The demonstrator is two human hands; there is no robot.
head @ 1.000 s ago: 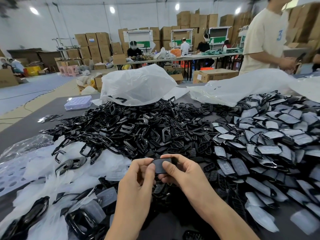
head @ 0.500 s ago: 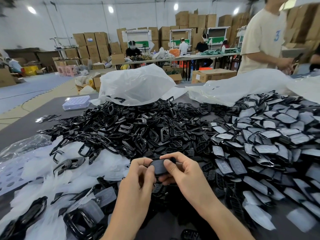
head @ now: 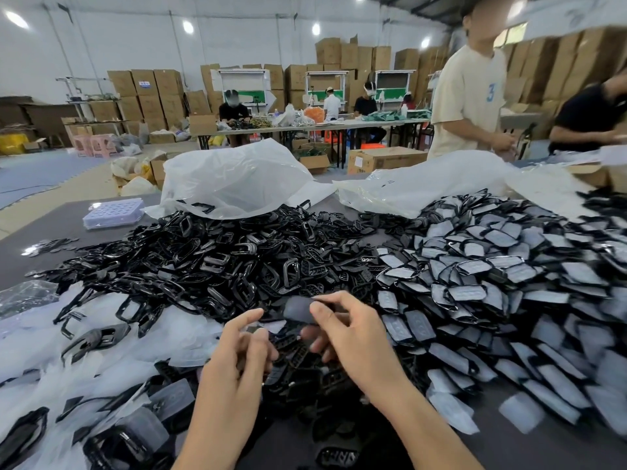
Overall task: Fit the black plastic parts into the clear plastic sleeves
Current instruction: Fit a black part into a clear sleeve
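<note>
The part (head: 298, 308) is lying with its long axis roughly left to right, its free end pointing toward the left hand (head: 237, 351). It is blurred and looking grey. A second ago both hands were pinching it; now the left hand is off it, fingers loosely spread and holding nothing. The right hand (head: 353, 337) is pinching the part's right end between thumb and forefinger, above the black heap (head: 203, 259) on the table (head: 68, 218).

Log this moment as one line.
step: sleeving | right hand: pinches black part, looks sleeved, blurred | left hand: apart from it, fingers relaxed | sleeved pile: right | bare parts pile: ahead-left
</note>
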